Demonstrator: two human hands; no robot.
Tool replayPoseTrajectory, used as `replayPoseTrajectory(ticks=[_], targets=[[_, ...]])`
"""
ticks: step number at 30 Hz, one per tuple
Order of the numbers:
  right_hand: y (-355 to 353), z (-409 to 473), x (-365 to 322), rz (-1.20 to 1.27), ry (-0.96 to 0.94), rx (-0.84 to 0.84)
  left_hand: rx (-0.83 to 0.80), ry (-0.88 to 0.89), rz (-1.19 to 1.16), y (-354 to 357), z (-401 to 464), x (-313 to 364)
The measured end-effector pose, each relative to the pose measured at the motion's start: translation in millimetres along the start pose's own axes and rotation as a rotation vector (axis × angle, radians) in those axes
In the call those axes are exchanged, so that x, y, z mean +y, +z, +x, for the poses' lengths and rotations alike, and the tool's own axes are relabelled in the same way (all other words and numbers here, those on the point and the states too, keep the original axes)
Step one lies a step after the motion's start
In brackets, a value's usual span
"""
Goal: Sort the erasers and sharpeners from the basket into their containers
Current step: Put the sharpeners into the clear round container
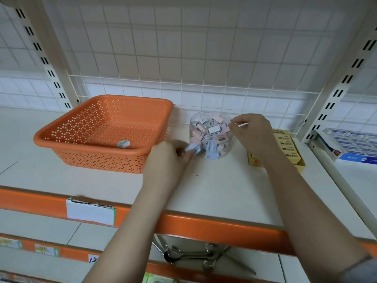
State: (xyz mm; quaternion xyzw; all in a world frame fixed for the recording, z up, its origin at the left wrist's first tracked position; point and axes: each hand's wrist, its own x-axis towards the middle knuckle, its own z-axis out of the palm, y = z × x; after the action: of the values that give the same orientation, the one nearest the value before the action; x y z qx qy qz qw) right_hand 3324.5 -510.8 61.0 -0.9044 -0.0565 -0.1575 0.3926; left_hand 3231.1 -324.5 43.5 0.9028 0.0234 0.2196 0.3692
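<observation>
left hand [167, 158] pinches blue sharpeners [191, 149] at frame centre beside jar [210, 135] | right hand [251, 129] pinches a thin strip over it | basket [91, 139] left, nearly empty | small, light, hard, slippery: grip flat sides

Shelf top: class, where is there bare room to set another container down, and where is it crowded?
Bare shelf lies in front of the jar, between the orange basket and the yellow box. More lies left of the basket. It is crowded around the jar, where the left hand and right hand work.
</observation>
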Motion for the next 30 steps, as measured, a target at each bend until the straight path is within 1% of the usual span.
replayPoseTrajectory(ticks=[3,6,10,13,15,19,22,24,25,26,29,30], targets=[[-10.2,-34.9,5.3,0.057,-0.009,-0.012,0.016,0.035,-0.017,1.5,28.9,15.9],[-17.0,-68.5,11.6,0.122,0.039,-0.029,0.009,0.037,-0.003,9.8,64.8,21.7],[-22.6,-96.6,21.1,0.182,0.099,-0.063,-0.042,-0.027,0.021,30.0,96.7,20.9],[-25.8,-103.9,23.6,0.172,0.108,-0.068,-0.095,-0.059,0.003,42.3,104.2,19.0],[-26.3,-105.9,25.8,0.162,0.110,-0.066,-0.093,-0.068,-0.014,44.4,103.1,17.2],[-26.4,-108.3,31.5,0.128,0.119,-0.065,-0.044,-0.053,-0.065,40.4,87.8,17.1],[-25.0,-108.1,34.8,0.081,0.118,-0.068,0.054,0.007,0.035,34.5,63.0,15.2],[-24.0,-107.8,36.2,0.050,0.119,-0.073,0.096,0.029,0.057,32.2,46.3,12.5],[-23.8,-107.8,37.0,0.036,0.119,-0.076,0.079,0.016,0.068,32.3,39.6,11.9],[-23.7,-107.7,37.8,0.025,0.118,-0.078,0.029,-0.022,0.089,33.5,34.5,11.3],[-23.5,-107.9,38.1,-0.007,0.114,-0.086,-0.199,-0.155,0.197,39.9,31.2,4.8],[-23.2,-107.8,37.8,-0.012,0.114,-0.090,-0.246,-0.174,0.235,42.2,32.8,1.1]])
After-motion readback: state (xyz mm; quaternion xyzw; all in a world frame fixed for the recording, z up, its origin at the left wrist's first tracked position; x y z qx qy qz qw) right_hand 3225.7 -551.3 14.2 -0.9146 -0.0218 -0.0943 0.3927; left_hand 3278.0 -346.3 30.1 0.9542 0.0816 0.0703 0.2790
